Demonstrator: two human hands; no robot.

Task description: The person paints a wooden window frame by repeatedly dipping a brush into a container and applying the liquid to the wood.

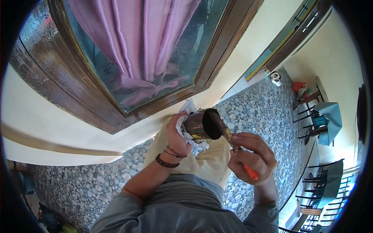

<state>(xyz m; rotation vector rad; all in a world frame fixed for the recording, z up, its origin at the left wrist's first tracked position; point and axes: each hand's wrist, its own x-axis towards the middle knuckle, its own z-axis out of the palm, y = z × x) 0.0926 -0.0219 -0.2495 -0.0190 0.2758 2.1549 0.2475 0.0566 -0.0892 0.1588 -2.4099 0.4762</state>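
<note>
My left hand (177, 134) is wrapped round a paint can (194, 123), with a crumpled whitish cloth or paper (188, 106) between palm and can. The can is tilted, its dark mouth facing right, and brown and yellow paint streaks its side. In my right hand (254, 155) is a paintbrush (226, 134), gripped by its handle, whose orange end (251, 172) sticks out below the fingers. The brush's brown-coated head is at the can's mouth; whether its tip touches the rim cannot be made out.
Ahead is a brown wooden window frame (99, 95), glossy at the left, around glass with a pink curtain (136, 39). Below it runs a cream wall (74, 124). Pebbled floor (256, 108) surrounds me. Tables with green covers (330, 116) and chairs stand at the right.
</note>
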